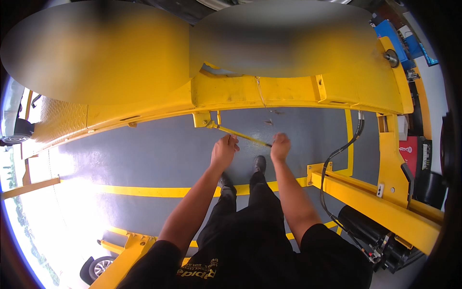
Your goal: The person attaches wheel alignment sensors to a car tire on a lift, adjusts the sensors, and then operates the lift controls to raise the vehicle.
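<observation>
A slim yellow rod (243,137) with a dark end slants down to the right from a small yellow bracket (202,119) under a large yellow steel beam (231,95). Around its dark far-right end my right hand (280,146) is closed in a fist. My left hand (224,151) is just below the rod's middle, fingers curled and thumb against them. Whether anything sits inside those fingers is hidden. A thin pale strand (261,90) hangs off the beam's front, above and between both hands.
Yellow posts and a rail (375,197) stand at right, with a black hose (327,168) looping down to a black cylinder unit (370,229). Yellow lines (144,191) mark the grey floor. My shoes (260,164) are below the rod. A car wheel (102,267) shows lower left.
</observation>
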The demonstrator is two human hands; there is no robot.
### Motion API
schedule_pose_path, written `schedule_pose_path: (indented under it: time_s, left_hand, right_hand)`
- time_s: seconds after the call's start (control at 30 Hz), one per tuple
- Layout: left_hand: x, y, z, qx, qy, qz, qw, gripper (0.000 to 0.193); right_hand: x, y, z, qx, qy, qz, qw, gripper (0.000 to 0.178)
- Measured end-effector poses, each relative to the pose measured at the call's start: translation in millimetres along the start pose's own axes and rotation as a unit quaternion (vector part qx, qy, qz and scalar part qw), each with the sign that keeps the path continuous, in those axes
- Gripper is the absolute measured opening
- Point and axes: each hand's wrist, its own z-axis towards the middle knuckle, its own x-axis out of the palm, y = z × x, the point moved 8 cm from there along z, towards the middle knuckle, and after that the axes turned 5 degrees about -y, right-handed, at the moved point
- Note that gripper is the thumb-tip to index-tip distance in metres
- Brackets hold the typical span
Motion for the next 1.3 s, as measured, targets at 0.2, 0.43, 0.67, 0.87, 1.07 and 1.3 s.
schedule_pose_path:
  time_s: [0.2,0.43,0.67,0.87,1.07,1.3]
  left_hand:
    - [11,6,30,0.008,-0.040,-0.088,0.995,0.039]
    - [64,-8,5,0.057,0.068,-0.018,0.996,0.023]
    - [158,67,-86,-0.123,0.234,-0.073,0.962,0.030]
    - [134,210,-143,-0.182,0.260,0.153,0.936,0.027]
    - [60,272,-239,-0.436,0.098,-0.434,0.782,0.032]
    - [113,136,-261,-0.445,0.047,-0.217,0.867,0.055]
  right_hand:
    - [46,30,66,0.251,0.037,0.313,0.915,0.027]
    - [71,49,108,0.318,-0.016,0.481,0.817,0.058]
    - [0,21,98,0.411,0.281,0.547,0.673,0.017]
    - [-275,131,259,0.087,0.496,0.165,0.848,0.029]
    - [-377,36,665,0.119,-0.113,0.185,0.969,0.048]
    - [-338,-21,837,-0.051,-0.184,-0.187,0.964,0.065]
